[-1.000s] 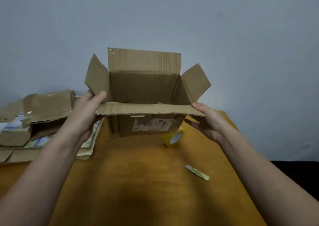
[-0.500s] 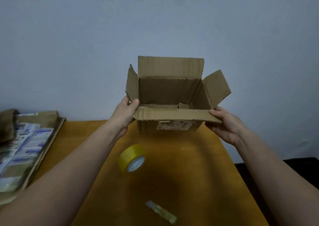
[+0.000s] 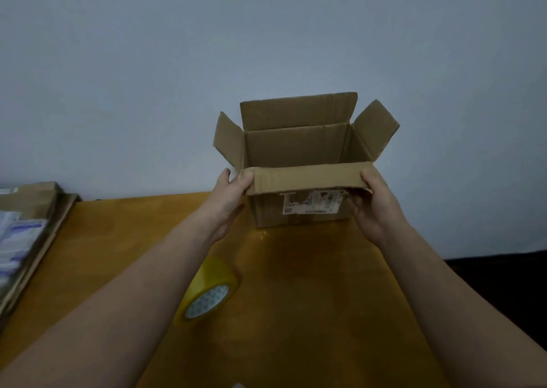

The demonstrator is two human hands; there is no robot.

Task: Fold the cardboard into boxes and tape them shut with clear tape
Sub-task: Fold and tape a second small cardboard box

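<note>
An open brown cardboard box (image 3: 299, 147) stands at the far edge of the yellow-brown table (image 3: 296, 298), its top flaps spread and a white label on its near wall. My left hand (image 3: 231, 198) grips the left end of the near flap, thumb over the fold. My right hand (image 3: 376, 201) grips the right end of the same flap, which is bent down outward. A roll of yellowish clear tape (image 3: 211, 291) lies on its side on the table, partly behind my left forearm.
A stack of flattened cardboard (image 3: 32, 227) with blue-white printed sheets lies at the table's left edge. A grey wall rises right behind the box. The table's right edge drops to a dark floor (image 3: 503, 272). A small pale object (image 3: 238, 385) peeks in at the bottom edge.
The box has shifted right and toward the wall with both hands on it. The near flap is now bent further down. The view has panned, so the tape sits lower.
</note>
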